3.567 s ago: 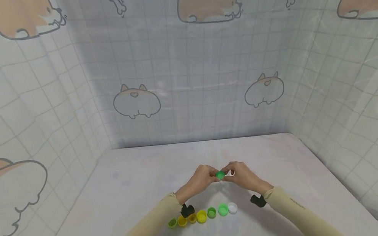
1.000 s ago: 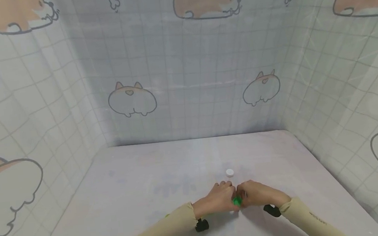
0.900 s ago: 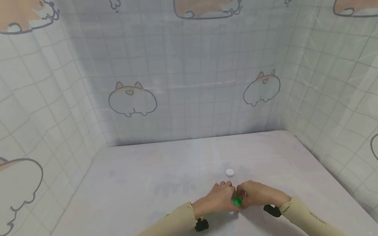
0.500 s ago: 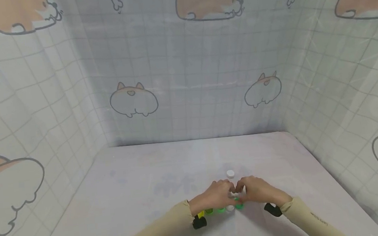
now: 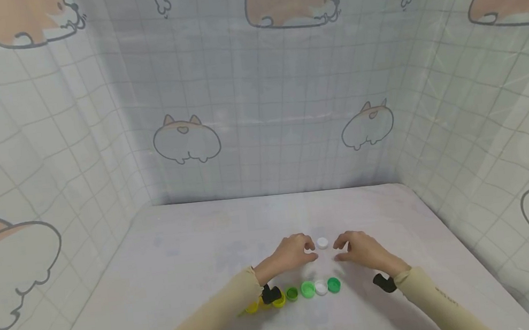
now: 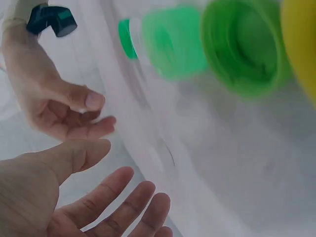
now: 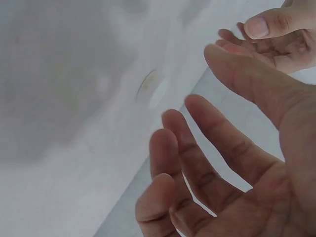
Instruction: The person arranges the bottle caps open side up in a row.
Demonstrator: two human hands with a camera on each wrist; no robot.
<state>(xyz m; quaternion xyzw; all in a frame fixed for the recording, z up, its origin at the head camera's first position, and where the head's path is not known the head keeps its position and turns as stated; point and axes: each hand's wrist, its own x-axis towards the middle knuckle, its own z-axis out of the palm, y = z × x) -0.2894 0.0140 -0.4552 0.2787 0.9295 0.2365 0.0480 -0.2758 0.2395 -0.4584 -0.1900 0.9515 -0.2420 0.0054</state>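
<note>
A lone white bottle cap [image 5: 322,243] lies on the table between my two hands. My left hand [image 5: 293,252] is just left of it with fingers bent loosely, holding nothing. To the cap's right, my right hand [image 5: 362,250] hovers in a similar relaxed pose, also empty. Closer to me runs a row of caps: a dark green cap [image 5: 334,285] at its right end, a white cap [image 5: 321,287], a light green cap [image 5: 308,289], an olive-green cap [image 5: 292,294] and a yellow cap [image 5: 279,299]. My left wrist's camera and sleeve partly hide the row's left end.
The table [image 5: 194,237] has a pale, faintly patterned cover. A grid-patterned curtain [image 5: 263,149] with cartoon dogs stands behind it and along both sides. Black wrist cameras, such as the left camera [image 5: 271,294], hang under my wrists, the left one over the row.
Both hands gripped the dark green cap, brought it toward me and let it go at the row's right end. Since then they have moved back and apart, around the lone white cap.
</note>
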